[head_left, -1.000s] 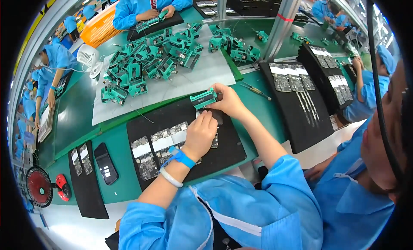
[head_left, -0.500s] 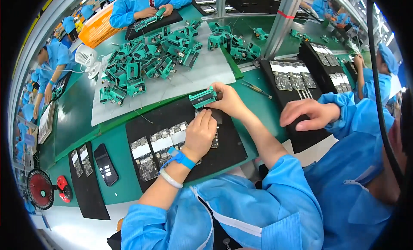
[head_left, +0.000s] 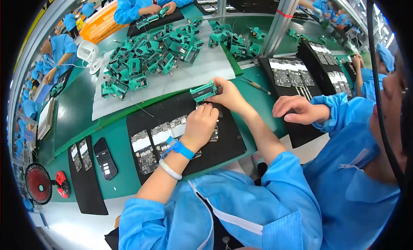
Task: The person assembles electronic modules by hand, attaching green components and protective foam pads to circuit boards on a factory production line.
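Head view: the left of 2 fisheye cameras on your head, upright and unmirrored. It looks down and forward over your blue jacket (head_left: 241, 211) at the green bench (head_left: 77, 125). Your left hand (head_left: 201, 125) and right hand (head_left: 228, 95) sit near mid-frame, at close range; the co-worker opposite (head_left: 127, 8) is farther off, cut by the top edge. Straight edges bow toward the rim.
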{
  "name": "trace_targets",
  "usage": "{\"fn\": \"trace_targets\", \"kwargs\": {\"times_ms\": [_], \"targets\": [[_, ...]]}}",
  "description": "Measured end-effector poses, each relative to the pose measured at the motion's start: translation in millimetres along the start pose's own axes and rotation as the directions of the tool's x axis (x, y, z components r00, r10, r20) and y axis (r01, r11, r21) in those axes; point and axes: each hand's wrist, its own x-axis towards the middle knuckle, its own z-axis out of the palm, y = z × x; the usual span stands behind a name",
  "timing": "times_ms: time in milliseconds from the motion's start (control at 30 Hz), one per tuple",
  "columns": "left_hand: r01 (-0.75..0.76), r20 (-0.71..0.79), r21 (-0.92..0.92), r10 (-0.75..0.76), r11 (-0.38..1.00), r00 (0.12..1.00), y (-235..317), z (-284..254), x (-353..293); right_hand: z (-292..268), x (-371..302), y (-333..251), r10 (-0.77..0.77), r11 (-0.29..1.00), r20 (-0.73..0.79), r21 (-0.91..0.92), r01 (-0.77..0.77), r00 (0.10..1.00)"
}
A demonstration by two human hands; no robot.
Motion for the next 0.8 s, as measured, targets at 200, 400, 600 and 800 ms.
{"fn": "trace_targets", "kwargs": {"times_ms": [200,400,600,800], "targets": [[-0.017,-0.18,-0.125,-0.006,0.992,0.984,19,-34,-11,-1,-2,1,0.041,0.996,-0.001,0.076,-0.041,0.999],[0.516,-0.107,-0.269,-0.557,0.813,0.823,-45,-80,-32,-8,-6,2,0.097,0.991,0.015,0.094,-0.098,0.995],[0.542,-0.068,-0.175,-0.559,0.822,0.826,-103,-59,-50,-6,-1,4,0.093,0.965,0.073,0.24,-0.108,0.993],[0.365,0.028,-0.389,-0.385,0.846,0.923,-56,-28,-15,-9,-9,-19,0.029,0.867,0.03,0.496,-0.04,0.999]]}}
